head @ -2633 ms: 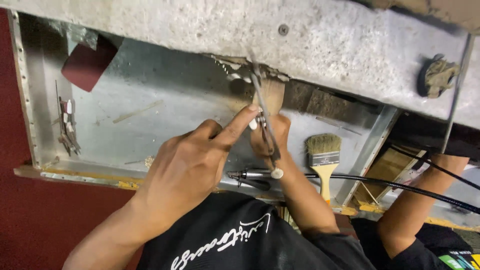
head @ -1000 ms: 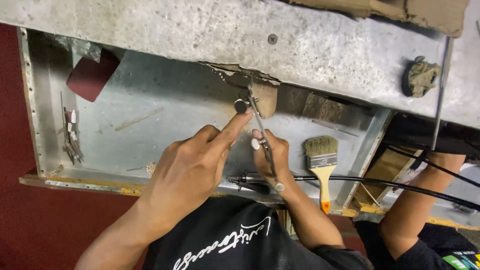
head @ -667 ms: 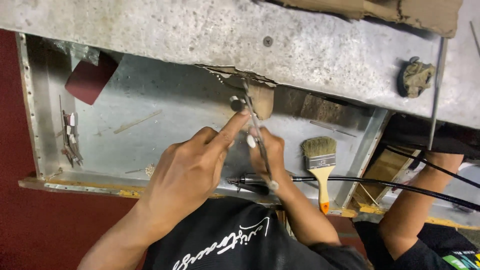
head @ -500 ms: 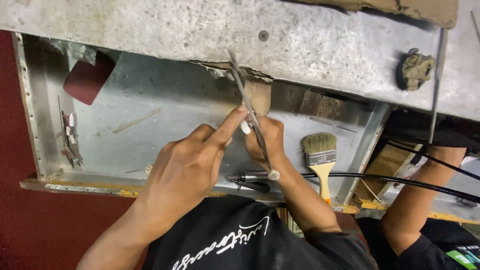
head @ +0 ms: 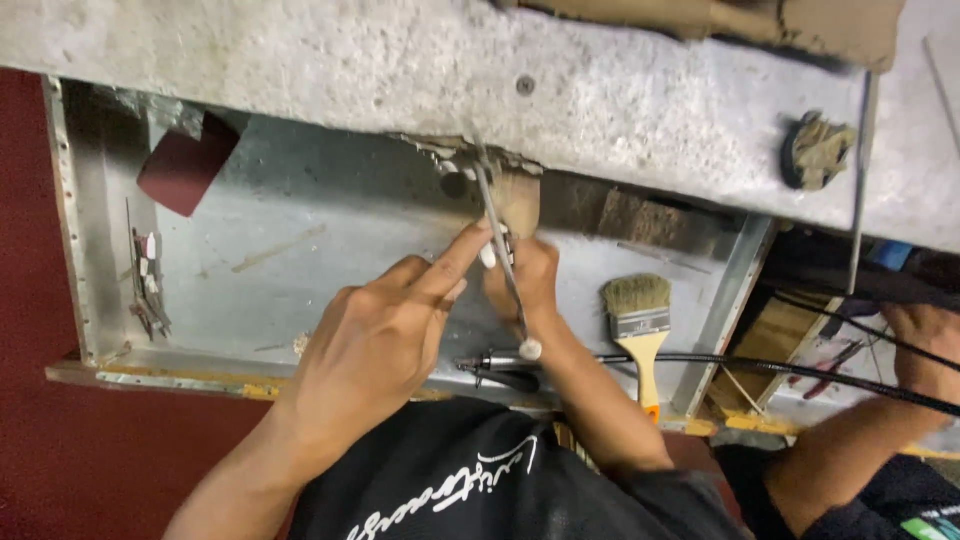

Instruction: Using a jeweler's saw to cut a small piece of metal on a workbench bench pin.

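Note:
My right hand [head: 525,285] grips a thin metal rod tool [head: 503,262] with a small white knob at its lower end. The tool's tip sits at a ragged dark hole [head: 455,183] in the edge where the grey slab meets the metal panel [head: 300,270]. My left hand [head: 375,340] lies just left of it, its index finger stretched out and pressing on the tool's shaft. Both forearms come up from the bottom over my black shirt.
A paint brush [head: 640,320] lies right of my hands. A black cable with a metal tip [head: 500,362] runs across the panel's near edge. A dark red sheet [head: 185,165] and small metal clips [head: 145,280] sit at the left. Another person's hand [head: 920,335] is at the far right.
The rod tool has slid up and down at the hole; its tip stood higher half a second ago and is lower now. Both hands stay in the same spot.

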